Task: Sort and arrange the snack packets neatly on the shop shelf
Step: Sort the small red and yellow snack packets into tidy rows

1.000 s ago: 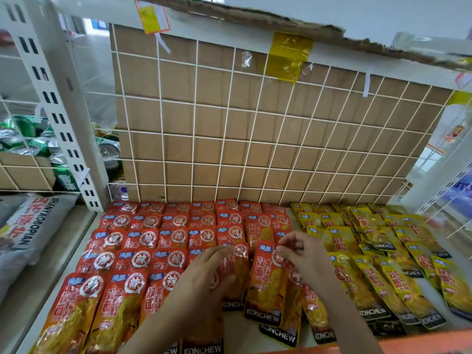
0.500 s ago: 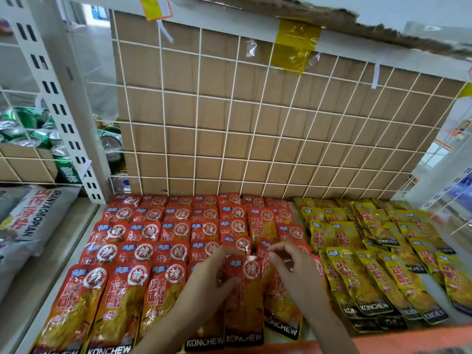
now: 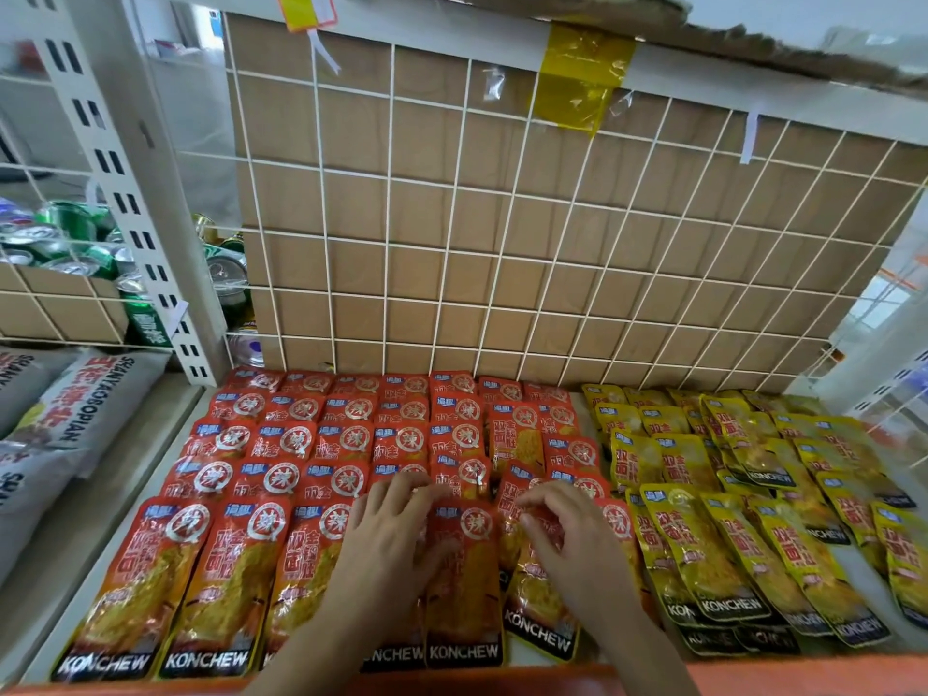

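Observation:
Red snack packets (image 3: 281, 474) lie in overlapping rows on the left half of the shelf (image 3: 803, 678), and yellow packets (image 3: 728, 560) fill the right half. My left hand (image 3: 396, 540) lies flat on the front red rows, its thumb on an upright red packet (image 3: 464, 595). Just to the right, my right hand (image 3: 567, 545) has curled fingers that pinch the top of a slightly tilted red packet (image 3: 540, 615). That packet sits at the seam between the red and yellow groups. Another red packet (image 3: 517, 434) lies further back, out of line with its row.
A white wire grid backed with cardboard (image 3: 502, 243) closes the rear of the shelf. A slotted white upright (image 3: 135, 193) stands at the left. Green cans (image 3: 75, 243) sit beyond it, with grey bags (image 3: 75, 419) below them.
Both hands moved toward the front edge. The red packet held between them now lies flat in the front row. The right hand shifted onto the tilted packet beside it.

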